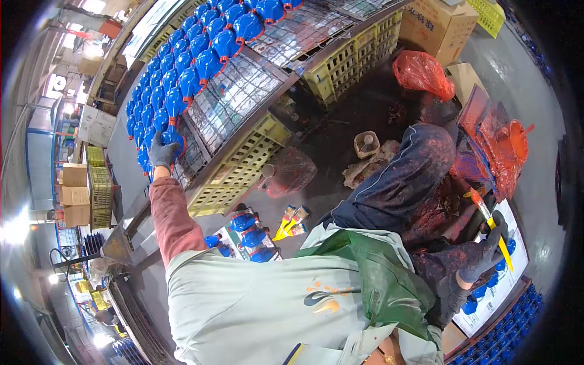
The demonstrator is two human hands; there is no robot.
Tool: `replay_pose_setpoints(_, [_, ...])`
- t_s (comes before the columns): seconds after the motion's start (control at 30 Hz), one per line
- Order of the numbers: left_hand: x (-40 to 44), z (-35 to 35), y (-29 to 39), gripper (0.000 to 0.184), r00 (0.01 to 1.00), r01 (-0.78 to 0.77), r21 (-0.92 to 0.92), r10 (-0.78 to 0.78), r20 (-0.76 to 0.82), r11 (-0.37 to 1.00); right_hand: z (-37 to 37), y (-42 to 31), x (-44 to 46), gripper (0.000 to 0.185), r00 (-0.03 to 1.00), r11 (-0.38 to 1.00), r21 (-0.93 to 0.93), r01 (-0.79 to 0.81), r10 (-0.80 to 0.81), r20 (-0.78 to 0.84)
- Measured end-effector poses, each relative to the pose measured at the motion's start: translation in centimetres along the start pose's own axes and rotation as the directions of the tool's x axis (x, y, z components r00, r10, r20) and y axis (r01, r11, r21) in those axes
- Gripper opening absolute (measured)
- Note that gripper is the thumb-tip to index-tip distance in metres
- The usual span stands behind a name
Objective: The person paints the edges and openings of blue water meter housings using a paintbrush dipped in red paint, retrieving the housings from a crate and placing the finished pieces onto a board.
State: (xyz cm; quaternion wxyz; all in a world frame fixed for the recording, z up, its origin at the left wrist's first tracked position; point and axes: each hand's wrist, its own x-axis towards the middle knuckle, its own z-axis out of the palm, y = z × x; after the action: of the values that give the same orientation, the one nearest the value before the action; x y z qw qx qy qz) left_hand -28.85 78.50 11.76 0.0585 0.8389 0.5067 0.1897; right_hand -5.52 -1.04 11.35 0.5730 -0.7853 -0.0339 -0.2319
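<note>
My left hand (163, 150), in a dark grey glove, is stretched out to the upper left, its fingers round a blue rounded piece (173, 140) at the near end of the rows. Many more glossy blue pieces (176, 76) with red edges stand in rows on the wire-topped rack. My right hand (496, 237), also gloved, is closed on a yellow-handled brush (500, 240) with red on its bristle end. Below that hand several blue pieces (479, 292) lie on a white sheet (502, 289).
Yellow crates (240, 164) support the rack. A red plastic bag (424, 74), a cardboard box (435, 27) and a red container (511, 141) are beyond my legs. Yellow-handled brushes (291, 222) and blue pieces (250, 236) lie near my front. More blue pieces (511, 331) fill the lower right.
</note>
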Motion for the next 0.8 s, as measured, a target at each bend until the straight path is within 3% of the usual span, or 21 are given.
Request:
replay_pose_setpoints(0.03, [0.6,1.0,-0.2,0.078,1.000,0.005,0.000,-0.005,-0.003,1.000,-0.7,0.8,0.1,0.029,0.998,0.997,0.038,-0.060,0.060,0.006])
replay_pose_setpoints(0.1, [1.7,1.4,-0.4,0.082,0.989,-0.145,0.244,0.143,0.027,0.959,-1.2,1.3,-0.3,0.028,0.994,0.989,0.097,-0.113,0.111,0.022])
replay_pose_setpoints(0.13, [-1.0,-1.1,5.9,0.087,0.992,0.049,0.460,-0.098,0.083,0.886,-0.9,1.3,-0.4,0.029,0.997,0.998,0.010,-0.066,0.067,-0.040])
replay_pose_setpoints(0.17, [-2.1,-1.3,8.9,0.087,0.996,0.060,0.599,-0.092,0.023,0.799,-0.5,1.4,-0.4,0.030,0.995,0.997,-0.072,-0.022,0.015,-0.095])
replay_pose_setpoints(0.23, [-1.7,-0.6,12.4,0.076,0.961,-0.272,0.495,0.257,0.099,0.826,-0.2,1.4,-0.1,0.039,0.937,0.908,-0.270,0.321,-0.346,-0.048])
replay_pose_setpoints(0.27, [-3.1,-0.4,16.3,0.072,0.935,-0.351,0.341,0.343,0.086,0.872,-0.8,2.1,-0.1,0.040,0.968,0.967,-0.151,0.207,-0.225,-0.114])
replay_pose_setpoints(0.3, [-2.9,1.7,19.0,0.066,0.829,-0.559,0.212,0.539,0.148,0.802,-1.2,2.8,0.2,0.042,0.983,0.996,-0.030,0.089,-0.092,-0.160])
replay_pose_setpoints(0.33, [-5.8,2.8,22.5,0.060,0.647,-0.745,0.095,0.749,-0.142,0.661,-1.5,2.3,0.5,0.042,0.982,0.994,-0.016,0.106,-0.107,-0.158])
replay_pose_setpoints(0.37, [-8.4,2.9,27.4,0.061,0.654,-0.747,-0.218,0.754,-0.071,0.628,-2.0,1.3,0.6,0.043,0.984,0.997,-0.050,0.054,-0.062,-0.168])
replay_pose_setpoints(0.4, [-11.7,2.0,32.7,0.060,0.591,-0.773,-0.310,0.806,-0.033,0.554,-2.3,0.6,0.5,0.044,0.983,0.996,-0.087,-0.002,-0.014,-0.184])
replay_pose_setpoints(0.43, [-14.1,4.1,36.5,0.059,0.474,-0.854,-0.288,0.876,-0.087,0.433,-2.4,0.2,0.3,0.044,0.980,0.996,-0.089,0.002,-0.020,-0.197])
replay_pose_setpoints(0.47, [-17.0,3.5,40.5,0.054,0.312,-0.852,-0.465,0.946,-0.084,0.239,-2.7,0.1,-0.1,0.044,0.969,0.994,-0.105,0.024,-0.049,-0.241])
replay_pose_setpoints(0.53, [-23.8,5.5,47.6,0.048,0.040,-0.807,-0.584,0.979,-0.202,-0.087,-3.6,-0.9,-1.1,0.048,0.912,0.961,-0.260,0.100,-0.192,-0.361])
replay_pose_setpoints(0.57, [-28.1,6.1,50.1,0.050,-0.089,-0.821,-0.536,0.972,-0.220,-0.196,-5.6,2.0,-2.7,0.040,0.926,0.997,0.071,-0.023,0.048,-0.375])
replay_pose_setpoints(0.63, [-36.3,5.9,53.9,0.048,-0.239,-0.658,-0.614,0.894,-0.378,-0.436,-5.6,-0.9,-3.3,0.026,0.768,0.928,-0.373,0.011,-0.247,-0.591])
replay_pose_setpoints(0.7, [-43.4,5.4,56.6,0.046,-0.398,-0.445,-0.676,0.806,-0.439,-0.588,-8.5,0.0,-5.7,0.018,0.847,0.504,-0.863,-0.025,-0.449,-0.286])
replay_pose_setpoints(0.73, [-46.3,4.9,57.1,0.046,-0.435,-0.394,-0.674,0.773,-0.462,-0.625,-9.7,4.6,-7.7,0.022,0.844,0.868,-0.488,-0.094,-0.191,-0.501])
replay_pose_setpoints(0.77, [-52.8,4.3,57.9,0.045,-0.523,-0.211,-0.686,0.673,-0.522,-0.696,-14.7,7.5,-12.9,0.031,0.733,0.985,-0.034,-0.171,0.104,-0.672])
replay_pose_setpoints(0.8, [-55.4,4.4,57.6,0.044,-0.516,-0.157,-0.690,0.655,-0.552,-0.706,-13.9,3.9,-11.7,0.042,0.675,0.970,0.095,-0.224,0.225,-0.703])
